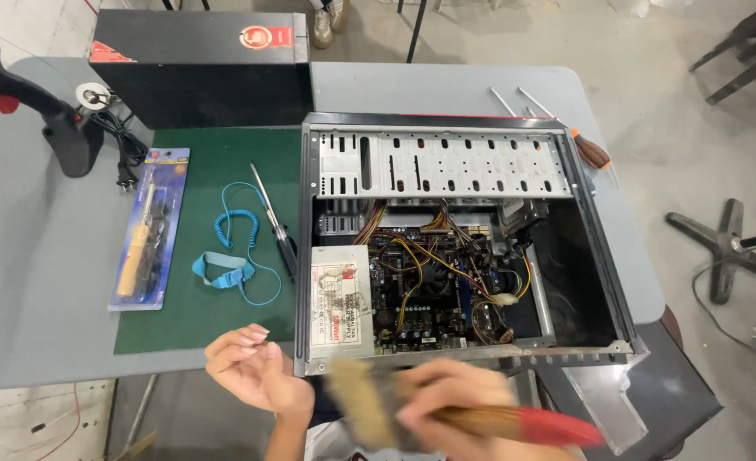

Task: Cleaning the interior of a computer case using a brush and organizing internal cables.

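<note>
So the right hand (446, 401) is wrapped around a blurry paintbrush (480, 418) with tan bristles and a wooden handle going red at the end, held low at the near edge of the open PC case (604, 256). It looks light, soft at the bristles and stiff along the handle, so gripping mid-handle seems about right. The left hand (254, 367) is loosely open and holding nothing, fingertips right by the case's front corner, with the power supply (341, 300) and motherboard (433, 286) lying exposed and delicate inside.
</note>
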